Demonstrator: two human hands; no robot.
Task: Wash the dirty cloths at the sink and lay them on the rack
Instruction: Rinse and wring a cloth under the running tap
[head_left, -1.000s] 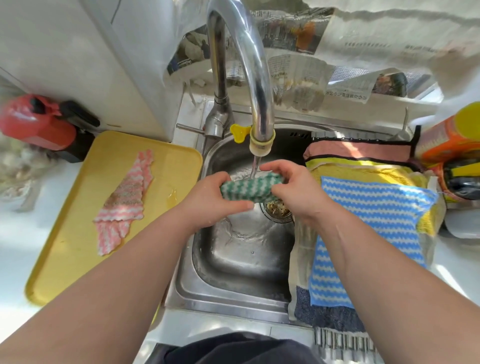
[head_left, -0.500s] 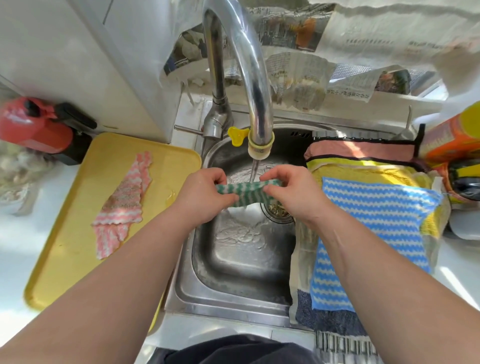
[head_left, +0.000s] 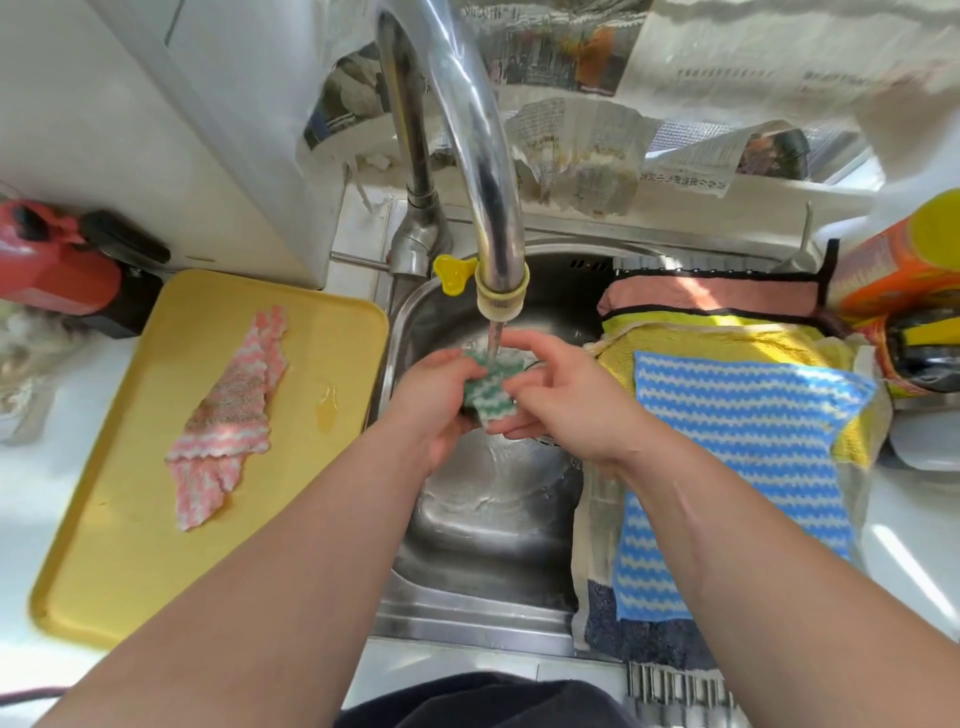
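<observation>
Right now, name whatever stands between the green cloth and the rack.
Only the right hand, touching the green cloth on the side toward the rack. The left hand grips it under the tap. The rack is mostly covered by the blue cloth and others.

Green-white cloth bunched under running water above sink; pink-white cloth crumpled on yellow tray.

Six cloths: one green-and-white cloth, one pink-and-white cloth, one blue-and-white cloth, one yellow cloth, one salmon cloth and one cream cloth with a dark blue end. One faucet. One steel sink. One yellow tray. Two hands: left hand, right hand. One orange bottle.
</observation>
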